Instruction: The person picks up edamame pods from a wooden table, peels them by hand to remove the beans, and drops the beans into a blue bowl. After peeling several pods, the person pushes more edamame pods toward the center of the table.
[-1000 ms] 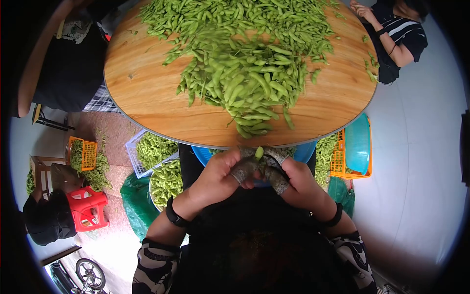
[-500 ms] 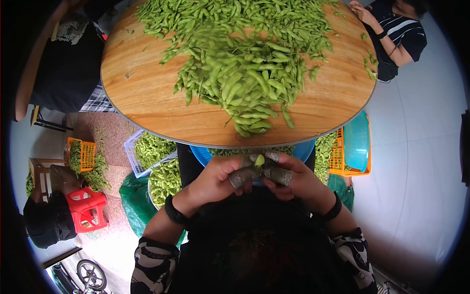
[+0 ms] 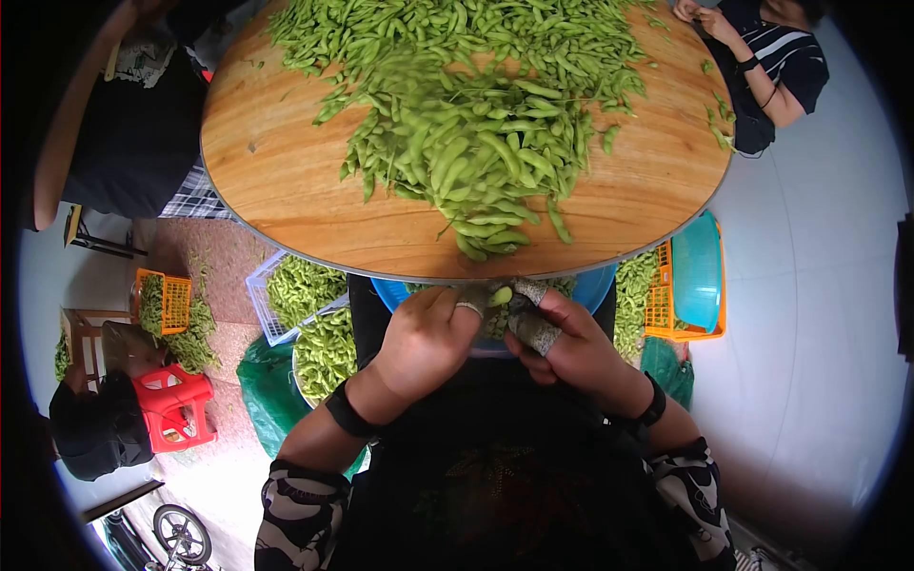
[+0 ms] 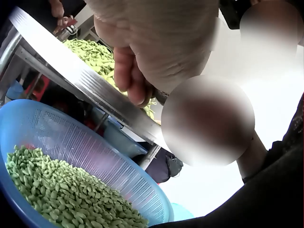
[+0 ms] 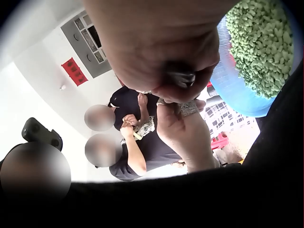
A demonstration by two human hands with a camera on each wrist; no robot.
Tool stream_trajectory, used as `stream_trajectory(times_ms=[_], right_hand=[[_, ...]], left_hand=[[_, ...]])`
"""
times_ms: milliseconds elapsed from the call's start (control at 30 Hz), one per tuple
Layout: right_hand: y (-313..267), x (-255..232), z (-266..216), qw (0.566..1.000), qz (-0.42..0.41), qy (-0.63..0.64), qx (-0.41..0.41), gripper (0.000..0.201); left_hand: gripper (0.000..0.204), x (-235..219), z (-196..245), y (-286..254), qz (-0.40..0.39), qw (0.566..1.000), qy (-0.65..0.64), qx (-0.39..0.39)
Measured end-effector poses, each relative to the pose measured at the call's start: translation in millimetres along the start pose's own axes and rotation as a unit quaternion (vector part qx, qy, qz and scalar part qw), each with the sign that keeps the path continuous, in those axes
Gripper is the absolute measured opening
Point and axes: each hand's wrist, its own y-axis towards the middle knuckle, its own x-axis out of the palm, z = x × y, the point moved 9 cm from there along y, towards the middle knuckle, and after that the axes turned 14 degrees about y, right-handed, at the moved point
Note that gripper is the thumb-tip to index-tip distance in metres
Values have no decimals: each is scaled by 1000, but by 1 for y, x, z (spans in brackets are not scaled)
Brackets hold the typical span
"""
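A green pod lies between the two hands' covered fingertips, just off the table's near edge in the head view. My left hand, knuckles up, pinches its left side. The right hand has thumb and index finger, in grey speckled covers, at its right side. From the left wrist, the left hand shows curled fingers; the pod is hidden there. The right wrist view shows the right hand curled, with a dark shiny piece at its fingers, close to the left hand.
Many pods are heaped on the wooden table. Below its edge, a blue basket holds shelled beans. Crates of pods, an orange basket and a red stool stand around. Other people sit at both sides.
My left hand has turned so its back faces up, and the pod has shifted slightly up and left. The right hand stays nearly in place. The person at top right has moved their hands slightly.
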Motion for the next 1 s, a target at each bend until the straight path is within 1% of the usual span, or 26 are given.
stream_trajectory(times_ms=[33, 100, 133, 167, 200, 233, 267, 300, 333, 367, 400, 433, 467, 500, 533, 567, 633, 667, 733, 800, 833, 867, 900, 933, 967, 1000], right_hand=[[-1, 0, 0, 1000, 0, 1, -1, 11], [-1, -4, 3, 1000, 20, 2, 10, 11], [-3, -6, 1, 1000, 20, 3, 10, 11], [-6, -7, 1, 1000, 9, 9, 23, 13], [-7, -6, 2, 999, -2, 15, 37, 17], [-7, -7, 2, 999, -2, 15, 36, 17], [-7, -8, -13, 997, 4, -59, -48, 24], [-10, -7, -28, 983, 11, -132, -130, 32], [-9, -9, -28, 983, 11, -132, -130, 32], [-13, -9, -43, 920, 40, -322, -221, 42], [-18, -1, -52, 811, 67, -497, -302, 52], [-18, 9, -52, 753, 72, -546, -360, 57], [-17, 11, -51, 753, 73, -545, -360, 57], [-18, 16, -51, 735, 64, -559, -378, 51], [-20, 21, -51, 716, 54, -572, -396, 47], [-20, 20, -49, 717, 53, -572, -395, 47], [-13, 13, -38, 722, 56, -597, -345, 41], [-13, 13, -36, 723, 55, -597, -344, 41], [-14, 17, -36, 709, 44, -604, -361, 36], [-12, 12, -37, 718, 29, -599, -352, 33], [-11, 10, -36, 727, 14, -594, -344, 31], [-11, 9, -35, 726, 15, -595, -344, 31], [-8, 3, -33, 744, 27, -581, -329, 29], [-6, -2, -31, 761, 38, -567, -313, 27], [-5, -2, -29, 761, 38, -567, -313, 27], [-6, -5, -30, 740, 75, -586, -322, 26]], left_hand=[[8, 1, 2, -1, 0, 1000, 0, 1], [3, 14, -9, -4, -51, 983, -158, -83], [3, 12, -9, -3, -51, 983, -158, -82], [1, 37, -22, -15, -146, 845, -455, -239], [2, 60, -10, -33, -221, 590, -687, -364], [2, 60, -10, -33, -221, 590, -686, -364], [3, 60, -12, -33, -239, 638, -643, -351], [4, 59, -13, -33, -256, 683, -596, -336], [4, 60, -12, -33, -257, 682, -596, -337], [4, 57, -11, -30, -257, 752, -527, -301], [7, 54, -11, -27, -255, 813, -453, -262], [7, 57, -10, -29, -256, 813, -453, -262], [9, 54, -8, -26, -232, 853, -412, -219], [12, 47, -6, -21, -207, 889, -370, -175], [12, 46, -6, -21, -208, 889, -370, -175], [14, 42, -4, -20, -207, 897, -356, -159], [16, 40, -1, -21, -208, 904, -343, -146], [16, 42, 1, -22, -214, 905, -336, -150], [17, 42, 1, -22, -218, 906, -330, -154], [15, 49, -3, -26, -248, 869, -379, -197], [15, 49, -5, -26, -249, 869, -381, -196], [13, 59, -6, -33, -295, 815, -438, -237], [12, 68, -4, -41, -338, 754, -491, -275], [12, 68, -4, -41, -338, 754, -492, -275], [12, 69, -5, -42, -338, 767, -473, -271], [12, 69, -7, -43, -338, 780, -453, -268]])
